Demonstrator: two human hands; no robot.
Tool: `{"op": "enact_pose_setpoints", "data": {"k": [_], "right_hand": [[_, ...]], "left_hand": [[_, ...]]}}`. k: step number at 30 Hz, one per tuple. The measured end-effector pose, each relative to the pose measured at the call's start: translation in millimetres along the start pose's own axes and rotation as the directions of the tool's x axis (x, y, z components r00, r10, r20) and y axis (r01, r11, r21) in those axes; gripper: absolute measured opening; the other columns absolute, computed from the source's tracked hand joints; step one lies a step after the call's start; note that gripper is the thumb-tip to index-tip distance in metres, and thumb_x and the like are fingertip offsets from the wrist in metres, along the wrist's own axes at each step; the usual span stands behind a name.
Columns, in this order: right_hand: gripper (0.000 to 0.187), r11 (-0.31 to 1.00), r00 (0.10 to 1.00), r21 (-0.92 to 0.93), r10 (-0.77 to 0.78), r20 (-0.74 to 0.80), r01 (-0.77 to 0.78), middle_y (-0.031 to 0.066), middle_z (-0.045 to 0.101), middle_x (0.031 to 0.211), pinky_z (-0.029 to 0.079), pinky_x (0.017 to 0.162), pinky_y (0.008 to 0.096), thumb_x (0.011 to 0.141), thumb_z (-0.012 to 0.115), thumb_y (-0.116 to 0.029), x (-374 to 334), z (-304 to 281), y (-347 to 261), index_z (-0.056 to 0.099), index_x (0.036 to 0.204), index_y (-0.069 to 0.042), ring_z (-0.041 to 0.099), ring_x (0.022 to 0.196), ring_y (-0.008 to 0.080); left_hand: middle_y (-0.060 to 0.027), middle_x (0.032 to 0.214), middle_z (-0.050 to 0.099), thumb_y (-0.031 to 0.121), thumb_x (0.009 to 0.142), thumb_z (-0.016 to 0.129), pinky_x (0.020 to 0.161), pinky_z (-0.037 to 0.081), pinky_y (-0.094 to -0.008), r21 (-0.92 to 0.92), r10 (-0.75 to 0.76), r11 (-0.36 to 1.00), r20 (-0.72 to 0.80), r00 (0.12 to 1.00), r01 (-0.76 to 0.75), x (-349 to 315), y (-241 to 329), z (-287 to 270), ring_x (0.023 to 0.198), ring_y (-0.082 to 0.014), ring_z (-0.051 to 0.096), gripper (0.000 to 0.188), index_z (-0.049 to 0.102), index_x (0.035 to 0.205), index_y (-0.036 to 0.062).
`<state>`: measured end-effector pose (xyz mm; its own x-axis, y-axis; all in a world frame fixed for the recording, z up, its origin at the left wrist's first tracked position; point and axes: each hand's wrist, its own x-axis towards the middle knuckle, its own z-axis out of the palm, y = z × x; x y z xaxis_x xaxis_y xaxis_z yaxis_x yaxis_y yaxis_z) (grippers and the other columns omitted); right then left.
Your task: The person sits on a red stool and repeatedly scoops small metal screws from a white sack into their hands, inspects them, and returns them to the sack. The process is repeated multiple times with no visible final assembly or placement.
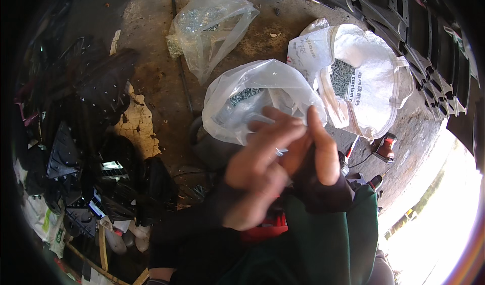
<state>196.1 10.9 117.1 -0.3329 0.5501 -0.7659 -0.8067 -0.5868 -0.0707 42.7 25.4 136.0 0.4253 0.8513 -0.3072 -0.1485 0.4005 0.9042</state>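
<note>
Looks like a rough workshop, judging by the stained floor (151, 78), 2 clear plastic bags (216, 50) and 1 white sack (376, 83) with small metal fasteners (342, 79) inside. Shows as well in the red power tool (387, 146), dark slatted frames (388, 28) and heaped black parts (64, 154).

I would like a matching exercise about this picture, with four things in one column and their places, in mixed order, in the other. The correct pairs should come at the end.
Things
1. White sack
2. Small metal piece
3. Farther clear bag
4. Green cloth

Places
A. close to the left hand and right hand
B. reaching the lower edge of the picture
C. at the right of the nearer clear bag
D. near the top edge of the picture

Pairs: 1-C, 2-A, 3-D, 4-B
</note>
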Motion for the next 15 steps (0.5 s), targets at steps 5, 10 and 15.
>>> {"op": "enact_pose_setpoints", "data": {"k": [5, 10, 15], "right_hand": [[0.059, 0.993, 0.979, 0.097, 0.087, -0.185, -0.070, 0.0244, 0.062, 0.116, 0.045, 0.101, 0.0497, 0.104, 0.036, -0.047, -5, -11, -1, 0.049, 0.129, 0.004, 0.059, 0.112, 0.0398], [0.046, 1.000, 0.995, -0.023, -0.002, 0.095, 0.004, 0.0175, 0.060, 0.112, 0.049, 0.097, 0.0391, 0.105, 0.039, -0.039, -27, -18, -32, 0.054, 0.119, 0.002, 0.060, 0.107, 0.0271], [0.034, 0.769, 0.772, -0.074, -0.634, 0.038, 0.635, 0.0121, 0.060, 0.091, 0.053, 0.081, 0.0323, 0.105, 0.039, -0.024, -60, -15, -85, 0.059, 0.101, 0.003, 0.062, 0.090, 0.0202]], "left_hand": [[-0.0270, 0.134, 0.053, 0.033, 0.095, 0.058, 0.109, 0.037, -0.0511, 0.543, 0.393, 0.717, 0.202, 0.897, -0.437, 8, -23, 25, 0.125, -0.0416, 0.052, 0.052, 0.055, 0.128, -0.0073], [-0.0241, 0.126, 0.061, 0.032, 0.096, 0.059, 0.113, 0.032, -0.0534, 0.545, 0.489, 0.599, 0.332, 0.807, -0.587, 4, -14, 16, 0.118, -0.0403, 0.061, 0.048, 0.058, 0.125, -0.0055], [-0.0207, 0.123, 0.062, 0.022, 0.081, 0.076, 0.106, 0.042, -0.0490, 0.942, 0.617, 0.245, 0.033, 0.786, -0.231, 36, -20, -45, 0.116, -0.0371, 0.062, 0.060, 0.055, 0.132, -0.0016]]}}
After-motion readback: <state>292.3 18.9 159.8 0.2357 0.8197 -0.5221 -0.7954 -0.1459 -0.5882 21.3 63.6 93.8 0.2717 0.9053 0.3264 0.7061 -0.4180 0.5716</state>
